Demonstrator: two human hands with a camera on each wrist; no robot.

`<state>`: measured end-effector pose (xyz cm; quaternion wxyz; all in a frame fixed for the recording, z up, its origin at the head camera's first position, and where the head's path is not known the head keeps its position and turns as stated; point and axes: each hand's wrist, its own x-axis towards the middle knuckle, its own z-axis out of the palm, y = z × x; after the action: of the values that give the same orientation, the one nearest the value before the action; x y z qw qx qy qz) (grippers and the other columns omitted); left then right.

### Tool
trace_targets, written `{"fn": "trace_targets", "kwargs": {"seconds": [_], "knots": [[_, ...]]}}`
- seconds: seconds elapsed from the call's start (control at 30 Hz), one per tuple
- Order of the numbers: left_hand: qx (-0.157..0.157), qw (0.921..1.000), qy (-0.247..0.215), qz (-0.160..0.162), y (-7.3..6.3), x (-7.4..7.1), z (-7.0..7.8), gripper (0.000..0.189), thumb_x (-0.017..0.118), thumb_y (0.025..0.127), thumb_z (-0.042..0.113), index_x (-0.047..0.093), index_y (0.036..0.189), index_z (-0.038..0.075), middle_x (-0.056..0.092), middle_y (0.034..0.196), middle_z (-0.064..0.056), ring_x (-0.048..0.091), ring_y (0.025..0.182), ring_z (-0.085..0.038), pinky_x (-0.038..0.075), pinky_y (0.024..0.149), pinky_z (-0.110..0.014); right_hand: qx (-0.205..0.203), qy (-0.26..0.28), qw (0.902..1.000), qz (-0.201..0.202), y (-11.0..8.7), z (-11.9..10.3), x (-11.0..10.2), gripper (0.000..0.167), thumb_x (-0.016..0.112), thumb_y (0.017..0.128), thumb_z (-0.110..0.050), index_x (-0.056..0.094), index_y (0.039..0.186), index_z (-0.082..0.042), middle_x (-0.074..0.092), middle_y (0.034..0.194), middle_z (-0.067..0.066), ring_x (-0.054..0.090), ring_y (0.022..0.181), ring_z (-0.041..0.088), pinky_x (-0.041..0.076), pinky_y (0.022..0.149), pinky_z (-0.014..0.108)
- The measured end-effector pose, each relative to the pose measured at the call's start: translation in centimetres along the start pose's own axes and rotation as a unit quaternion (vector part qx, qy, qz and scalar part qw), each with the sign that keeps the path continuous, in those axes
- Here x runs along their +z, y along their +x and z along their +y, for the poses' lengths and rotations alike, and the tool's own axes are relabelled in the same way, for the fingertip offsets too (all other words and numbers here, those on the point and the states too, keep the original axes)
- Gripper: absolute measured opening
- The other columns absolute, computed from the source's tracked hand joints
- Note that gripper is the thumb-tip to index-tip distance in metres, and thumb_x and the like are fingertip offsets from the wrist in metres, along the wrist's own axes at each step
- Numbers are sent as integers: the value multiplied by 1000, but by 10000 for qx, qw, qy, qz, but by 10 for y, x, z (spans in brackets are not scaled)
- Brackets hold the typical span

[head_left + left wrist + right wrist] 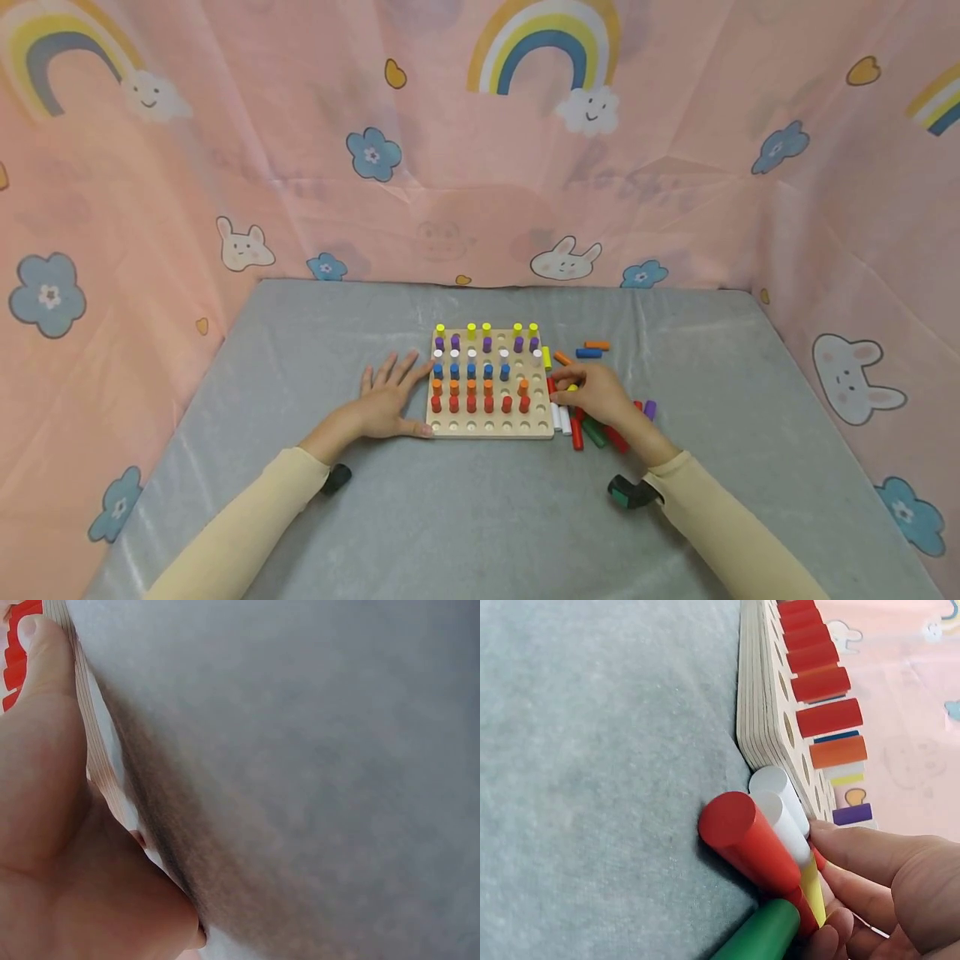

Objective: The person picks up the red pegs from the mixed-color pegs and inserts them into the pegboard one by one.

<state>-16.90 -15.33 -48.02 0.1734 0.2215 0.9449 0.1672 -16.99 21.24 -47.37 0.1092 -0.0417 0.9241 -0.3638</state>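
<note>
A wooden peg board lies on the grey cloth, holding rows of yellow, purple, white, blue, orange and red pegs with some holes bare. My left hand is spread flat at its left side, thumb on the near corner and fingertips touching the edge. Beside the board's right edge, my right hand pinches a red peg between thumb and fingers, over loose pegs. Two white pegs, a thick-looking red peg, a yellow peg and a green peg lie close to those fingers.
Orange pegs, a blue peg and a purple peg lie loose on the cloth right of the board. A pink printed curtain surrounds the table's back and sides.
</note>
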Motion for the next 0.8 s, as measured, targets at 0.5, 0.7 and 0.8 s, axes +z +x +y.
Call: {"fn": "trace_targets", "kwargs": {"seconds": [0.5, 0.7, 0.8], "knots": [[16, 10000, -15, 21, -1, -3, 3, 110, 75, 78, 60, 12, 161, 24, 1, 169, -14, -7, 154, -46, -1, 114, -75, -190, 476, 9987, 52, -2, 6, 0, 38, 81, 83, -17, 69, 116, -4, 72, 99, 13, 57, 78, 17, 45, 66, 25], [-4, 10000, -9, -3, -1, -2, 2, 111, 74, 77, 61, 11, 161, 24, 1, 169, -14, -7, 154, -46, -1, 114, -75, -100, 635, 9979, 72, -3, 7, 2, 38, 80, 82, -15, 69, 117, -5, 73, 103, 15, 58, 78, 17, 45, 65, 25], [-27, 10000, 18, -25, -1, -2, 2, 111, 74, 77, 62, 11, 161, 24, 1, 169, -14, -7, 154, -45, -1, 114, -75, -69, 682, 9976, 80, -3, 6, 3, 38, 80, 82, -14, 69, 117, -6, 74, 102, 14, 61, 81, 16, 47, 66, 24]]}}
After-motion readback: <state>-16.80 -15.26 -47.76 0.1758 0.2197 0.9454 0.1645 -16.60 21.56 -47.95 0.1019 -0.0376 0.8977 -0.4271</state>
